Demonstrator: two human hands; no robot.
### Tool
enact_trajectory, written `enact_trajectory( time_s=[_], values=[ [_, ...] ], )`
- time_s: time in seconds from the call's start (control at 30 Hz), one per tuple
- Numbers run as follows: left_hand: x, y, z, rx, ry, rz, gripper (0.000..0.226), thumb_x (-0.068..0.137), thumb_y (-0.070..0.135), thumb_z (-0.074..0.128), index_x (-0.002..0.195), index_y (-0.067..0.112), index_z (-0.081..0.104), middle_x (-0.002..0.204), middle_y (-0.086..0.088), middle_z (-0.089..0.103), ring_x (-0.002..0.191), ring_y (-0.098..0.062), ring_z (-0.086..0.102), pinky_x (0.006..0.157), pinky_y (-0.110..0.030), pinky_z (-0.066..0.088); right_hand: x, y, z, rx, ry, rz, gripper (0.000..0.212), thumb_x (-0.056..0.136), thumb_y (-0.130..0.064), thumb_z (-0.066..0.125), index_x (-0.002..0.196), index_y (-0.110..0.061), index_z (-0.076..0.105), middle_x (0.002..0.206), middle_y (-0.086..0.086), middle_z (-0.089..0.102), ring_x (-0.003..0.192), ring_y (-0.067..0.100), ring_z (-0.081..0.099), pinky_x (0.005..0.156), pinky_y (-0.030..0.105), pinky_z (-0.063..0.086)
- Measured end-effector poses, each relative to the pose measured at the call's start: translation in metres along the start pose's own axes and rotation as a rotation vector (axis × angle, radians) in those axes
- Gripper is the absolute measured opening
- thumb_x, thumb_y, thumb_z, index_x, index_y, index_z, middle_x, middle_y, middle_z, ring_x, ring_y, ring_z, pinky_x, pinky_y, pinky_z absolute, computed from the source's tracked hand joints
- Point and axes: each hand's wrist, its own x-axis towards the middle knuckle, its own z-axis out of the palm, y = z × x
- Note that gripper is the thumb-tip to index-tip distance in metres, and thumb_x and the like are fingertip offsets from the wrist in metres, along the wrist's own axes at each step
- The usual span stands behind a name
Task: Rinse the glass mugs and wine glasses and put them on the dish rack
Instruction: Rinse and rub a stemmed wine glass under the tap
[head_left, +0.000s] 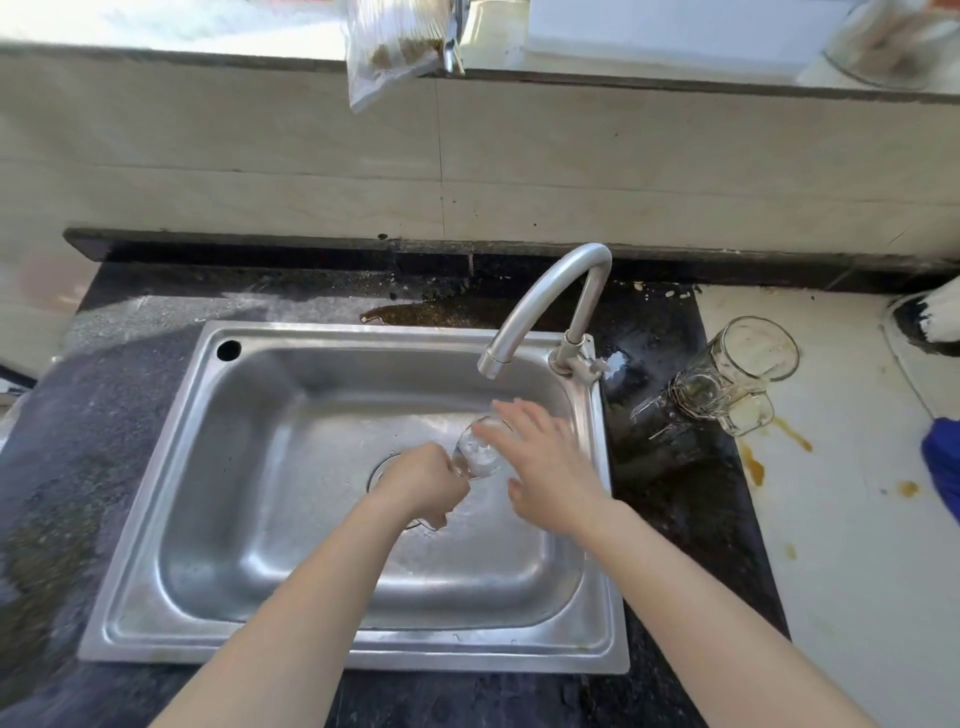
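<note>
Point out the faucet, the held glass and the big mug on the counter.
faucet (524, 306): head view, curved neck.
held glass (475, 453): head view, its bowl.
big mug (727, 371): head view, side wall.

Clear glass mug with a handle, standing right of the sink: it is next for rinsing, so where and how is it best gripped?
Probably by the looped handle of the clear glass mug, reached with the right hand from the near side. The mug stands upright, mouth up, and its handle juts toward the person, away from the curved steel tap.
</note>
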Motion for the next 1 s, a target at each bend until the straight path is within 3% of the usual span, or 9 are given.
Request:
enact_trajectory(
  time_s=[0.07,0.17,0.3,0.43,0.6,0.7,0.8,0.93,1.0],
  values=[
    [-0.011,0.01,-0.003,0.054,-0.037,0.038,0.023,0.082,0.013,0.042,0.065,0.009,0.058,0.056,-0.007,0.066,0.044,-0.014,0.061,0.07,-0.028,0.056,-0.001,-0.005,0.006,-0.012,-0.166,0.007,0.073,0.086,-0.019,0.064,0.146,-0.036,0.027,0.157,0.002,0.019,0.143,0.027,0.016,0.111,0.045,0.024],
    [-0.027,0.018,-0.011,0.034,-0.076,0.062,0.029,0.085,0.021,0.047,0.067,0.007,0.064,0.062,-0.009,0.068,0.056,-0.021,0.062,0.074,-0.032,0.057,-0.005,-0.005,0.009,0.045,-0.121,0.019,0.059,0.088,-0.028,0.064,0.14,-0.033,0.036,0.146,0.003,0.034,0.131,0.027,0.035,0.104,0.038,0.035],
    [-0.051,0.016,-0.029,-0.325,0.014,0.171,0.015,0.085,0.027,0.066,0.082,0.012,0.069,0.075,-0.004,0.067,0.062,-0.015,0.059,0.063,-0.026,0.05,-0.023,0.0,0.009,0.377,-0.155,0.157,0.064,0.082,-0.034,0.071,0.138,-0.033,0.04,0.14,-0.004,0.044,0.127,0.017,0.043,0.106,0.035,0.038],
    [-0.068,0.013,-0.033,-0.621,-0.088,0.363,0.022,0.087,0.02,0.07,0.107,0.011,0.07,0.096,-0.007,0.073,0.082,-0.014,0.07,0.076,-0.025,0.057,-0.036,-0.007,-0.007,0.73,-0.04,0.252,0.061,0.079,-0.027,0.076,0.132,-0.034,0.047,0.129,-0.011,0.051,0.097,-0.003,0.048,0.088,0.022,0.041],
    [-0.078,0.032,-0.028,-0.635,0.052,0.379,0.013,0.083,0.02,0.074,0.095,0.017,0.076,0.085,0.001,0.073,0.078,-0.009,0.061,0.078,-0.025,0.046,-0.049,-0.023,-0.021,0.905,-0.006,0.291,0.034,0.089,-0.035,0.064,0.119,-0.044,0.052,0.099,-0.027,0.053,0.091,0.0,0.051,0.082,0.022,0.038],
    [-0.083,0.041,-0.027,-0.613,0.084,0.347,0.012,0.08,0.019,0.075,0.091,0.017,0.078,0.076,0.006,0.072,0.071,-0.001,0.06,0.071,-0.023,0.042,-0.056,-0.032,-0.023,0.911,0.091,0.286,0.021,0.095,-0.037,0.053,0.114,-0.034,0.06,0.103,-0.018,0.06,0.096,0.003,0.055,0.084,0.022,0.043],
    [-0.089,0.047,-0.026,-0.586,0.107,0.373,0.013,0.08,0.016,0.074,0.092,0.015,0.078,0.074,0.008,0.071,0.062,0.009,0.058,0.065,-0.02,0.038,-0.06,-0.041,-0.03,0.885,0.227,0.305,0.017,0.096,-0.03,0.055,0.11,-0.034,0.063,0.099,-0.026,0.06,0.093,-0.012,0.054,0.075,0.008,0.039],
    [-0.098,0.044,-0.029,-0.581,0.047,0.491,0.01,0.081,0.018,0.073,0.089,0.02,0.079,0.091,-0.002,0.076,0.087,-0.009,0.066,0.081,-0.024,0.048,-0.06,-0.054,-0.034,0.862,0.295,0.392,0.023,0.094,-0.042,0.054,0.107,-0.027,0.066,0.09,-0.016,0.064,0.086,0.005,0.06,0.07,0.02,0.043],
    [-0.097,0.039,-0.033,-0.586,0.051,0.537,0.015,0.087,0.022,0.069,0.1,0.022,0.077,0.098,0.001,0.075,0.094,-0.01,0.067,0.086,-0.023,0.049,-0.056,-0.06,-0.035,0.835,0.325,0.453,0.026,0.094,-0.041,0.054,0.103,-0.02,0.067,0.09,-0.005,0.068,0.087,0.015,0.063,0.074,0.032,0.048]
  ],
)
